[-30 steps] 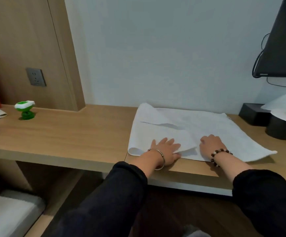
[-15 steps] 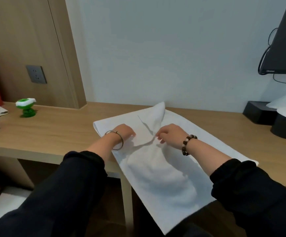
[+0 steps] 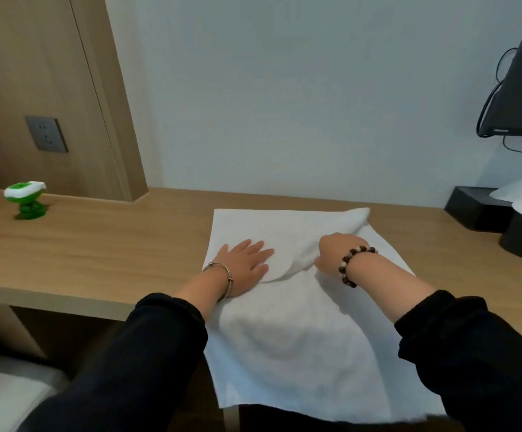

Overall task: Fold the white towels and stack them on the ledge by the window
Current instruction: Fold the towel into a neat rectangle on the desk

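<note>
A white towel [image 3: 287, 332] lies across the wooden desk [image 3: 97, 244], its near part hanging over the front edge. My left hand [image 3: 244, 263] lies flat on the towel's left side with fingers spread. My right hand [image 3: 336, 251] is curled around a raised fold of the towel, which rises toward the far right corner. Both hands are close together near the towel's far half.
A green and white gadget [image 3: 25, 198] stands on the desk at the left. Black boxes with white tissue [image 3: 503, 210] sit at the right. A dark screen [image 3: 521, 82] hangs above them. A wall socket [image 3: 46, 134] is in the wood panel. A white cushion [image 3: 7, 397] lies below left.
The towel has been pulled toward me so its near part hangs off the desk. My left hand has flattened on it, and my right hand has drawn a fold over to the right.
</note>
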